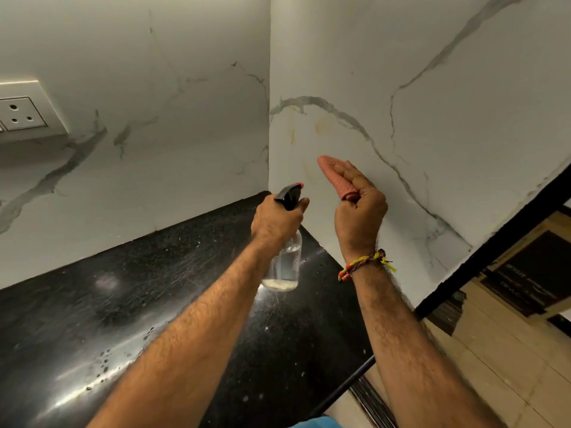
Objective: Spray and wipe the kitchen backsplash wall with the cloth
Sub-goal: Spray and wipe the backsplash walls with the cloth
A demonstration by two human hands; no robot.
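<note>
My left hand (278, 219) grips a clear spray bottle (285, 264) by its black trigger head, with the nozzle pointing at the corner of the white marble backsplash (386, 88). A little liquid sits in the bottle's bottom. My right hand (358, 205) holds a folded pinkish-red cloth (335, 177) close to the right-hand wall, just below some yellowish stains (321, 126). The cloth sticks out above my fingers.
A black speckled countertop (139, 304) with water drops runs below the walls. A white socket plate (21, 114) sits on the left wall. At the right, the wall ends at a black edge (494, 239), with wooden flooring and a dark box beyond.
</note>
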